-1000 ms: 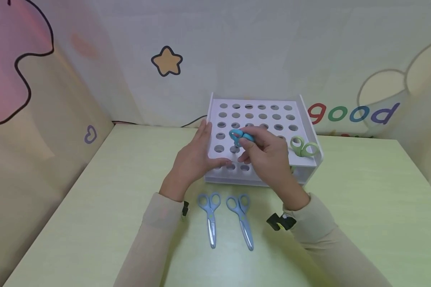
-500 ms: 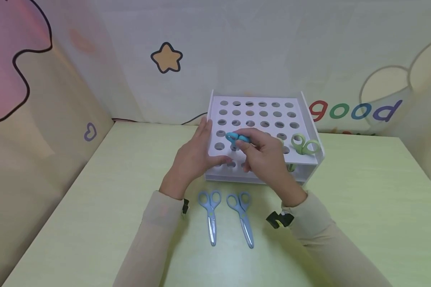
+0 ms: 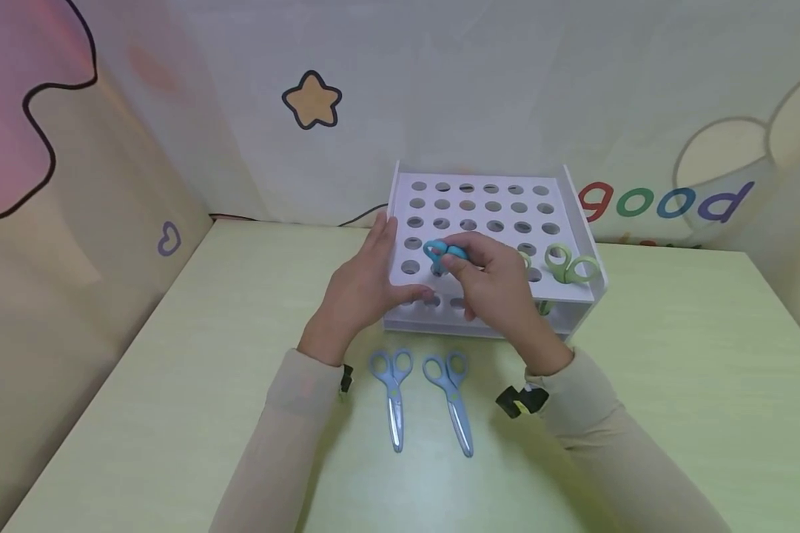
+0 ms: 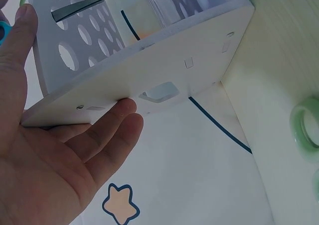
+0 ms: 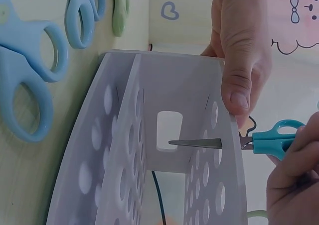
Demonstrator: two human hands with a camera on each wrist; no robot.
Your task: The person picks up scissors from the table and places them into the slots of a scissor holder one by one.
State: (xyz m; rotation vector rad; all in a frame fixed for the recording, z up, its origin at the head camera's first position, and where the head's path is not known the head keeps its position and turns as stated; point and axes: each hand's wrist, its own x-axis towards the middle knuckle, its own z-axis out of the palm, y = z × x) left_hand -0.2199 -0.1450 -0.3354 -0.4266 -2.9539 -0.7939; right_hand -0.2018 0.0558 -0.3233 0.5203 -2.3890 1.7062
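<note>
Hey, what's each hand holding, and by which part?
Right hand: teal scissors, by the handle. Left hand: white rack, at its near left corner.

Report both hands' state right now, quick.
Left hand: open, fingers resting against the white rack.
Right hand: closed, holding the teal scissors.

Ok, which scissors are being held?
The only teal scissors, in the right hand, blades through the rack; the light blue scissors and green scissors are not held.
</note>
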